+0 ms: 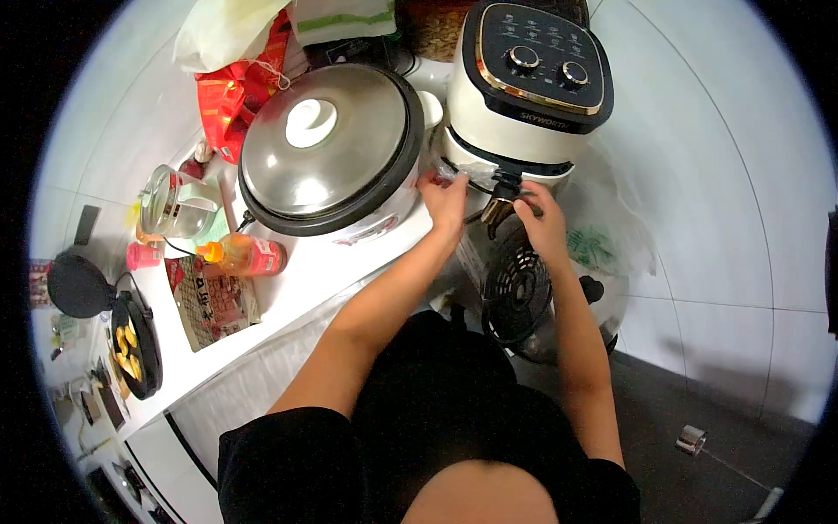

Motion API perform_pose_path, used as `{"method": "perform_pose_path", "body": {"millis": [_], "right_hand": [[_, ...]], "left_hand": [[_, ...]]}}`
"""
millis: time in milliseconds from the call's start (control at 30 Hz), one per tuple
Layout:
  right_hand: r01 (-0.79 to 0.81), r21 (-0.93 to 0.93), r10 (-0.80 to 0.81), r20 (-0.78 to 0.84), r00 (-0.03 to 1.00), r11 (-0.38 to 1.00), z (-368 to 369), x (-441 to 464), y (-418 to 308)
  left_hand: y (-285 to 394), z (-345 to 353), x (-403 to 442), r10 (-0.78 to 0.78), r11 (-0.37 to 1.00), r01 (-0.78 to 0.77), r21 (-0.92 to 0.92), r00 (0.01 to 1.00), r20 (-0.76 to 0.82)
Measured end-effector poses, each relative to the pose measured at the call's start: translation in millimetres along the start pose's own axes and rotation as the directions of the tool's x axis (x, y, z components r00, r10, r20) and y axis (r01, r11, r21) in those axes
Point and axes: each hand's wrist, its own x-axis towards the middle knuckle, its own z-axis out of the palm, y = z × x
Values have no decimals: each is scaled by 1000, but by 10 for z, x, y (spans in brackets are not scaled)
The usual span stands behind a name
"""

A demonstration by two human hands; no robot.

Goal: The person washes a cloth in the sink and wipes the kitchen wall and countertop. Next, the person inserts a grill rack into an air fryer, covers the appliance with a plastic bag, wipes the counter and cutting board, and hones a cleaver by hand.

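Note:
A cream and black air fryer [515, 131] stands at the counter's right end, its basket front with a black and metallic handle [500, 197] facing me. My left hand [447, 197] is at the basket's left side, fingers bent together on a piece of clear crumpled plastic [476, 172]. Right of the handle is my right hand [541, 220], its fingers apart and close to the handle; I see nothing held in it. Left of my left hand sits a round electric pan [375, 229] under a steel lid [336, 148] with a white knob.
On the white counter [305, 288] are a sauce bottle [253, 255], a food packet [209, 301] and a glass jug [175, 203]. An open black griddle [144, 349] holding yellow food is far left. Below my hands is a black fan-like grille [517, 293], near a plastic bag [602, 236].

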Motion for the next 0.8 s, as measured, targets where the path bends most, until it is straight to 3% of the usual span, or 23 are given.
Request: {"method": "perform_pose_path", "body": {"millis": [67, 200, 400, 500, 600, 700, 800], "right_hand": [[24, -25, -24, -13, 1000, 999, -4, -8, -27], [27, -79, -32, -65, 997, 997, 7, 2, -75], [88, -155, -110, -141, 984, 984, -2, -4, -223], [142, -204, -177, -167, 970, 969, -1, -26, -450], [236, -339, -286, -107, 952, 911, 13, -14, -602], [403, -540, -463, 26, 886, 739, 26, 35, -677], [328, -686, -327, 138, 935, 650, 53, 10, -820]], "left_hand": [[24, 40, -30, 87, 990, -80, 118, 995, -55], [35, 17, 79, 8, 990, 1, 140, 998, -68], [401, 143, -62, -132, 989, 124, -85, 986, -98], [330, 180, 20, -99, 992, 109, 71, 987, -128], [400, 199, -13, -202, 966, 220, 136, 970, -131], [670, 149, -186, -216, 967, 227, 116, 972, -97], [674, 56, -76, -259, 933, 261, 247, 965, -42]]}}
